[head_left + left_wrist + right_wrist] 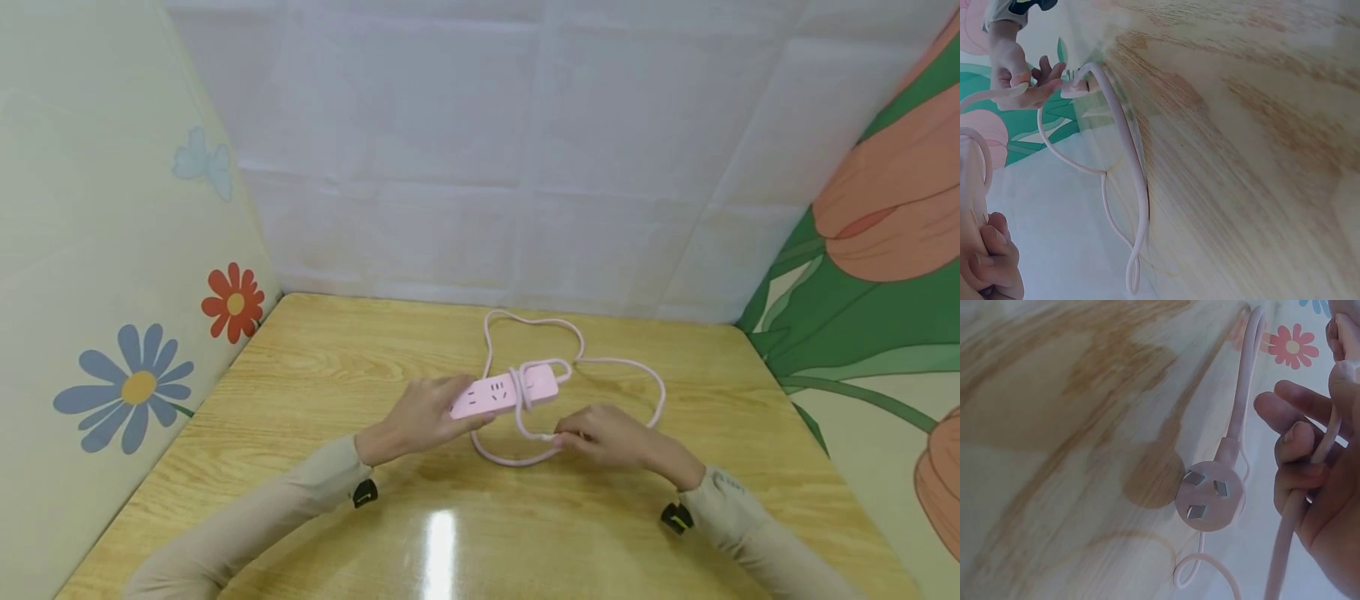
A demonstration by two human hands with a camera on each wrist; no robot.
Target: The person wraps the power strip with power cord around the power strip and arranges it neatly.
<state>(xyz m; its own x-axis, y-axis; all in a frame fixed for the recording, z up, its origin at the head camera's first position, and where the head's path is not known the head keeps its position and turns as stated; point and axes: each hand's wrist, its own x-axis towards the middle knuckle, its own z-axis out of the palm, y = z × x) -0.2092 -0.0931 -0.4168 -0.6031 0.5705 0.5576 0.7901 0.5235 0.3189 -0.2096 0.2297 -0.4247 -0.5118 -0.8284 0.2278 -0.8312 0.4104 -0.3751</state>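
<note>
A pink power strip (486,397) is gripped at its left end by my left hand (422,417), fingers and thumb around its sides. Pink cord (519,390) is wrapped around the strip near its right end. My right hand (611,436) pinches a stretch of that cord just right of and below the strip; in the right wrist view the fingers (1300,478) curl around it. The three-pin plug (1210,497) hangs close by, its metal prongs facing the camera. In the left wrist view the plug (1075,87) is partly hidden behind cord.
Loose cord (622,362) loops over the wood-grain table (345,350) behind and right of the strip. A white sheet (450,167) hangs at the table's back edge. Flower-printed panels (138,387) stand along both sides. Black wrist devices (365,492) sit below the cuffs.
</note>
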